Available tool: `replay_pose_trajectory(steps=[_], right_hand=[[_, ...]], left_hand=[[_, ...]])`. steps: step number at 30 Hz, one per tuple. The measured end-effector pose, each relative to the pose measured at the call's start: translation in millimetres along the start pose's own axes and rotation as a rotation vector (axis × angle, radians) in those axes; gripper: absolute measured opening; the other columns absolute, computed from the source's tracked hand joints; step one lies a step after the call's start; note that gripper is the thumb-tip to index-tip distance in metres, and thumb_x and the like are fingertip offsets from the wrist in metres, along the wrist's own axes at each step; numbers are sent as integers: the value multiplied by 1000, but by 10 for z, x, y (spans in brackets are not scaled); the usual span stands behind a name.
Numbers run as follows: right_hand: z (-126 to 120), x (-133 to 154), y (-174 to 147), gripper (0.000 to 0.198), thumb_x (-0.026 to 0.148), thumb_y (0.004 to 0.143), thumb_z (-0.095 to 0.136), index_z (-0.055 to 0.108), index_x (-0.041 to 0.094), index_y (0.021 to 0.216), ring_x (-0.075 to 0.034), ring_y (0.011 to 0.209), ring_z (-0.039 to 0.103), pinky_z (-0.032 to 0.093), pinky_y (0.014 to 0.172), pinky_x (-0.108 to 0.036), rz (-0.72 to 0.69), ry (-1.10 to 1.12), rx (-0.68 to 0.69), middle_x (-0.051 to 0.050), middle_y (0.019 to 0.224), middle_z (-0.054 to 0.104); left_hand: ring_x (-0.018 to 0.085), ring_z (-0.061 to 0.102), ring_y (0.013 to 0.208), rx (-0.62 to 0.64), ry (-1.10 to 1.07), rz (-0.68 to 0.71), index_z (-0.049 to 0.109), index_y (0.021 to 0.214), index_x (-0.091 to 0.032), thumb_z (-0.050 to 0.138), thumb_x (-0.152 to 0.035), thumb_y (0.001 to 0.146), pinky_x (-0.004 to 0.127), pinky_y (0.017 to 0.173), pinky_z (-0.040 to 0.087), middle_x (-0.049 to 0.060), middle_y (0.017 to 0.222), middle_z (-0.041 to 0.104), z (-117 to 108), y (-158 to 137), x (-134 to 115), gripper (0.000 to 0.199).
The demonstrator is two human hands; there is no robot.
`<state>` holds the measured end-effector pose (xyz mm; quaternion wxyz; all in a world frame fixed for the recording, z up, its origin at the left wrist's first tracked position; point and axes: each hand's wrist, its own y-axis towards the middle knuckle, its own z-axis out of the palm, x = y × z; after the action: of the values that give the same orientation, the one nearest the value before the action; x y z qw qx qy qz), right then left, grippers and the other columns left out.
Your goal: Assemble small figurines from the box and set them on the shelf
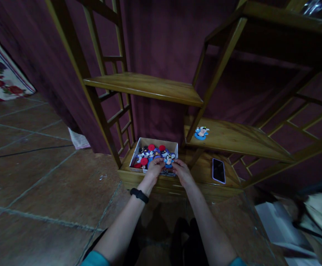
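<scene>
Between my two hands is a small figurine [169, 161] with a light blue base, held over the front right of a cardboard box. My left hand [155, 167] pinches its left side, and my right hand [182, 170] grips its right side. The white-walled box [134, 152] sits on the lower shelf, filled with small figurines and several red round pieces [144, 161]. A similar figurine [201, 133] with a light blue ring-shaped base stands on the shelf to the right.
A phone [219, 170] with a pale edge lies on the bottom board at right. Wooden shelf boards [144, 85] and slanting posts rise around the box. White bags or papers [285, 225] lie on the floor at right. A dark cable [33, 150] crosses the tiles at left.
</scene>
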<state>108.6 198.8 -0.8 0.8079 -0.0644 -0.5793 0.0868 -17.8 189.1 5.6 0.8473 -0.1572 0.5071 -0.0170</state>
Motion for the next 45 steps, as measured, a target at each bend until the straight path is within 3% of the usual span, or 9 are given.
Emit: replay_pose_trajectory(steps=[7,12,18,25,36,38,42,45], right_hand=[[-18,-21,15,31,36,53,74,63,19,76,-17,74,60,51,67,-31,-6,-9,24,-1,80,66],[-9,-26,15,28,35,53,73,63,20,74,-18,79,60,50,69,-30,-10,-13,12,0,80,65],[1,-17,15,28,33,54,71,63,20,77,-18,78,60,50,73,-32,10,-9,26,0,80,66],[-18,-70,53,28,33,55,71,63,20,79,-18,76,61,49,71,-32,5,-5,24,1,78,67],[-67,-98,68,25,24,55,68,64,19,79,-17,73,61,49,70,-30,25,67,10,1,77,69],[-87,-121,81,23,22,54,67,64,19,78,-16,71,61,49,67,-28,24,85,3,1,75,69],[-114,-149,99,21,15,54,64,64,19,75,-14,64,60,48,62,-25,35,128,-6,3,70,69],[-116,-140,92,22,12,55,62,65,19,75,-13,64,60,48,61,-24,53,155,-12,3,69,69]], left_hand=[[9,51,54,-12,147,100,64,67,-16,62,1,61,18,55,43,-3,57,57,7,63,40,18],[14,55,66,-28,199,152,66,66,-19,56,6,60,21,64,44,0,61,61,2,79,7,27],[20,58,81,-12,336,291,69,73,-20,58,4,63,25,79,43,4,72,64,-23,46,17,29],[21,56,86,25,530,427,69,80,-21,57,2,67,27,89,40,7,83,62,-3,-29,18,30],[20,57,95,126,680,501,65,93,-20,55,-1,73,27,94,38,11,105,58,-10,-83,102,30],[20,57,97,143,841,538,62,102,-19,52,-5,76,30,94,40,11,112,56,-1,-122,91,31],[19,56,101,204,1391,665,48,122,-17,42,-4,81,34,91,44,12,123,50,22,-197,50,44],[19,56,102,209,1617,733,44,125,-15,40,-1,80,32,88,47,13,124,49,34,-220,25,48]])
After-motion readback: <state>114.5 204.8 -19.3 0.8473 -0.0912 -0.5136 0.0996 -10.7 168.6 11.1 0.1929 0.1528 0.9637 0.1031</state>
